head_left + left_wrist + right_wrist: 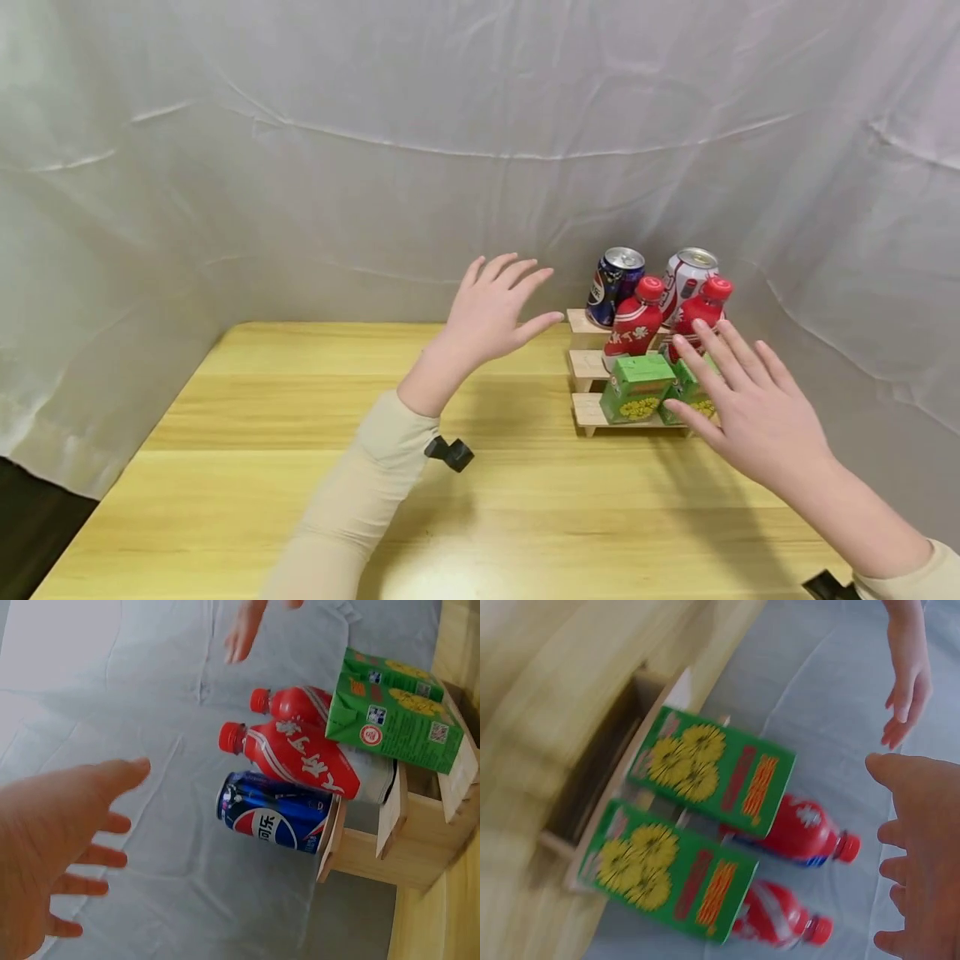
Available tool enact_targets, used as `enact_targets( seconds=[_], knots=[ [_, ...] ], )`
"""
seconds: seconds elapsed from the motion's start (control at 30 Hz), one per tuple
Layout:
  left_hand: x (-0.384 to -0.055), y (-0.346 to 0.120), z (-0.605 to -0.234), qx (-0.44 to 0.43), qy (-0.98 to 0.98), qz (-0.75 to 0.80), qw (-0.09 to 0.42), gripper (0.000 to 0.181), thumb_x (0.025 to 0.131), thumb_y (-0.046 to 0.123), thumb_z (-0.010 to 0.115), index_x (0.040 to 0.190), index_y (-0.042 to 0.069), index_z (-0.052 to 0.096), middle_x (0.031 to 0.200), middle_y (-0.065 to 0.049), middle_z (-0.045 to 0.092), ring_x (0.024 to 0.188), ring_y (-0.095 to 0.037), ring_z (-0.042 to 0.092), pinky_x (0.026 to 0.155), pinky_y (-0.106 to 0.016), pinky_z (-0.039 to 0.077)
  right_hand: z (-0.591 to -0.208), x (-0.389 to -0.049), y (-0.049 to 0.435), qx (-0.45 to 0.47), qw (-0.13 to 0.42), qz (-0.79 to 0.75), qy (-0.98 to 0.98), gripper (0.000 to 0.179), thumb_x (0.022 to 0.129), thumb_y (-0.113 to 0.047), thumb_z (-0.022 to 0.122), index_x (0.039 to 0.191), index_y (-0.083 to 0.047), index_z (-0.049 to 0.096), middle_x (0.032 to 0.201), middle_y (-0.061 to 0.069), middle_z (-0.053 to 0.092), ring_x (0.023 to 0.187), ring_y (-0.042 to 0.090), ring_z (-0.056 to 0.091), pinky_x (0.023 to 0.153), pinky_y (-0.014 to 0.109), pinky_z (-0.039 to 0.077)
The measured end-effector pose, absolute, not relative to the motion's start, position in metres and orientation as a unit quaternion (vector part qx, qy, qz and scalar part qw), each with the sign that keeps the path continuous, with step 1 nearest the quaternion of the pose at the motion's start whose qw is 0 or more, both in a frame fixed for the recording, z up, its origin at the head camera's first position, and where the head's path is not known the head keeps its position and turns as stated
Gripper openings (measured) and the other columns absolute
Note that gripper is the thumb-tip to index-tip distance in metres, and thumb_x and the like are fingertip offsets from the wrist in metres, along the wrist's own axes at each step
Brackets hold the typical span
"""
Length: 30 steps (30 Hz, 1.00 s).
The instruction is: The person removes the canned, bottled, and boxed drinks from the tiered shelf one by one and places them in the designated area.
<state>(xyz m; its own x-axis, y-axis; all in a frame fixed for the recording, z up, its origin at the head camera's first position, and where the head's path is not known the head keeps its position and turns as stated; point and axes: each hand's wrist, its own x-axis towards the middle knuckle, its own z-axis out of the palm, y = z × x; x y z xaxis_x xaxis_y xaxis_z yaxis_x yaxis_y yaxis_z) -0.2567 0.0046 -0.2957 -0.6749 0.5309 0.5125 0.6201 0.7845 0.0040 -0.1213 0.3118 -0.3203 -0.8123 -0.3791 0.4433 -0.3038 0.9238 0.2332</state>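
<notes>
My left hand [491, 310] hovers with spread fingers left of a three-step wooden rack [588, 408], holding nothing. Over the rack's front right, my right hand [757, 408] is raised with its fingers apart, also bare; it hides part of the goods behind it. On the top step stand a dark blue Pepsi can [277, 814] and a white and red can [688, 275]. The middle step bears two red bottles with red caps, the left bottle [636, 321] and the right bottle [701, 308]. Two green drink cartons sit on the lowest step, the left carton [637, 389] and the right carton [712, 771].
The rack stands at the back right of a light wooden table [300, 417]. A grey cloth [390, 183] hangs behind and along both sides. Each sleeve carries a small black mount near the wrist, one being the left mount [450, 453].
</notes>
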Motion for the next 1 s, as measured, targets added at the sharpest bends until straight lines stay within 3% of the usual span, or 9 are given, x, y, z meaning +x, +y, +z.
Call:
enact_targets(
  seconds=[0.17,0.27,0.5,0.67,0.8,0.9,1.0],
  knots=[
    [-0.268,0.019,-0.296,-0.329,-0.897,-0.099,0.278,0.064,0.09,0.067,0.048,0.142,0.029,0.05,0.143,0.006,0.053,0.136,-0.019,0.043,0.113,-0.044,0.03,-0.326,-0.11,0.337,0.14,0.226,-0.085,-0.96,0.081,0.092,-0.064,0.047,0.156,-0.02,0.023,0.163,0.009,0.021,0.154,0.021,0.001,0.123,0.036,-0.009],
    [-0.275,0.029,-0.298,-0.323,-0.9,-0.113,0.27,0.064,0.09,0.068,0.047,0.143,0.031,0.048,0.142,0.008,0.054,0.134,-0.018,0.043,0.111,-0.041,0.032,-0.333,-0.102,0.35,0.125,0.22,-0.085,-0.964,0.083,0.09,-0.057,0.056,0.156,-0.02,0.022,0.162,0.011,0.022,0.154,0.019,-0.004,0.123,0.037,-0.01],
    [-0.291,0.053,-0.307,-0.29,-0.917,-0.147,0.232,0.068,0.092,0.068,0.044,0.149,0.032,0.038,0.146,0.007,0.049,0.135,-0.018,0.04,0.112,-0.043,0.032,-0.358,-0.086,0.373,0.114,0.204,-0.075,-0.97,0.085,0.09,-0.052,0.059,0.157,-0.018,0.019,0.161,0.014,0.024,0.152,0.013,-0.011,0.121,0.034,-0.014],
    [-0.305,0.069,-0.315,-0.26,-0.922,-0.181,0.223,0.068,0.093,0.068,0.041,0.15,0.031,0.036,0.147,0.006,0.048,0.136,-0.018,0.04,0.113,-0.045,0.032,-0.379,-0.079,0.381,0.11,0.159,-0.038,-0.98,0.081,0.093,-0.047,0.058,0.156,-0.013,0.02,0.162,0.015,0.02,0.148,0.005,-0.018,0.116,0.026,-0.021],
    [-0.316,0.082,-0.323,-0.242,-0.925,-0.202,0.213,0.073,0.091,0.07,0.041,0.151,0.03,0.034,0.147,0.004,0.048,0.135,-0.02,0.04,0.112,-0.045,0.033,-0.397,-0.08,0.389,0.109,0.125,-0.014,-0.986,0.077,0.094,-0.046,0.057,0.154,-0.007,0.027,0.158,0.02,0.027,0.146,0.002,-0.019,0.111,0.019,-0.024],
    [-0.322,0.09,-0.329,-0.229,-0.93,-0.203,0.205,0.078,0.089,0.073,0.043,0.152,0.029,0.032,0.147,0.003,0.048,0.134,-0.022,0.041,0.109,-0.045,0.036,-0.41,-0.084,0.394,0.111,0.102,0.016,-0.988,0.074,0.095,-0.045,0.057,0.15,-0.002,0.033,0.153,0.025,0.034,0.15,0.01,-0.013,0.109,0.014,-0.022],
    [-0.325,0.098,-0.336,-0.217,-0.935,-0.203,0.192,0.082,0.087,0.075,0.043,0.153,0.028,0.029,0.147,0.002,0.048,0.134,-0.022,0.042,0.107,-0.045,0.039,-0.42,-0.087,0.397,0.107,0.062,0.057,-0.991,0.075,0.096,-0.045,0.056,0.15,0.0,0.032,0.152,0.028,0.034,0.152,0.028,-0.003,0.108,0.012,-0.021]
  ],
)
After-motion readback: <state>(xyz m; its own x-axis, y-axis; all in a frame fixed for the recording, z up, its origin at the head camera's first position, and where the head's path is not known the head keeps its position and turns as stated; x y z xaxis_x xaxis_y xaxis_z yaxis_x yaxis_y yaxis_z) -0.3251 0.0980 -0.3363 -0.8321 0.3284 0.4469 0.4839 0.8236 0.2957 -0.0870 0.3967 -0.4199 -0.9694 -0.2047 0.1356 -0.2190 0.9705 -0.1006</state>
